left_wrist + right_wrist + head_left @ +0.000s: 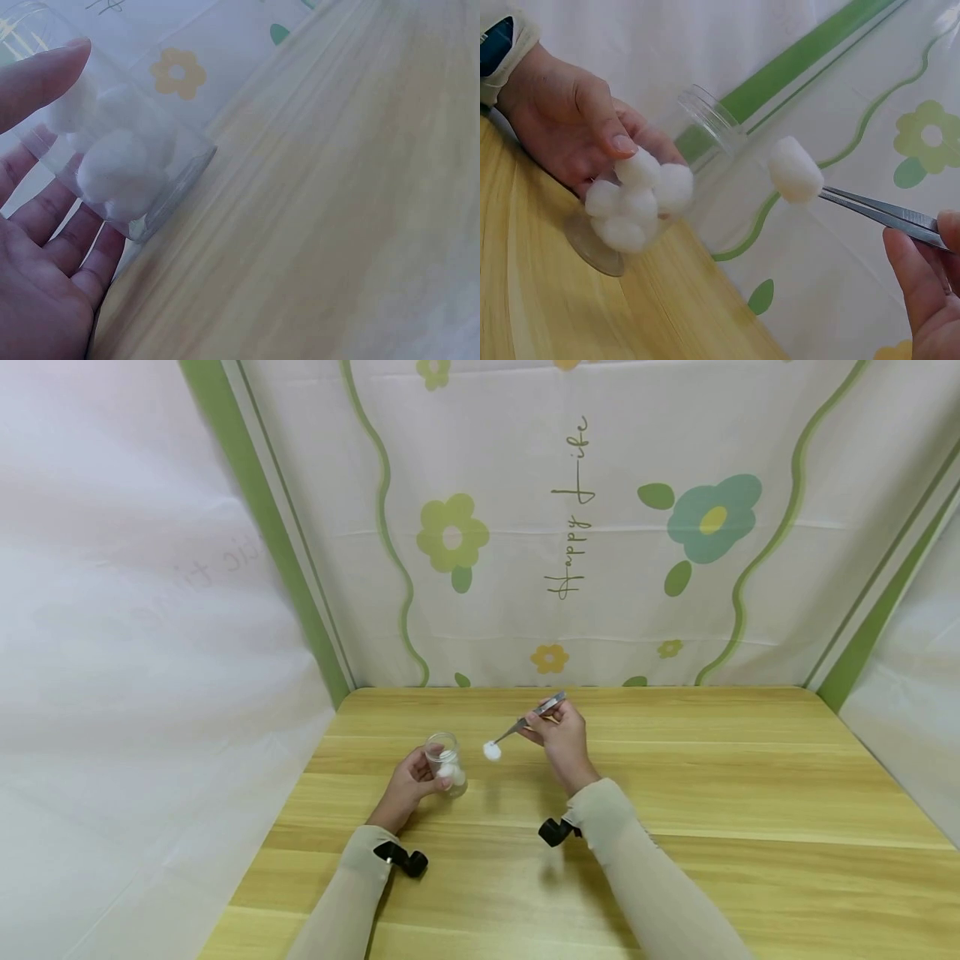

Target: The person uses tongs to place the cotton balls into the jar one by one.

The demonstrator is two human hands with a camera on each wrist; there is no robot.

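My left hand (407,787) grips a clear jar (454,790), with the thumb on the near side and the fingers round the back. The jar has no lid on and leans a little in the right wrist view. Several white cotton balls (634,202) lie bunched in its lower part. My right hand (564,745) pinches metal tweezers (885,214) between thumb and fingers. One cotton ball (795,169) is held at the tweezers' tips, in the air to the right of the jar's mouth. In the left wrist view the jar's base (176,195) is close to the tabletop.
Both hands are over a wooden table (712,793). A white curtain (517,635) with printed flowers and green lines hangs behind its far edge, and more white cloth (150,693) stands at the left side. A black camera mount sits on each wrist.
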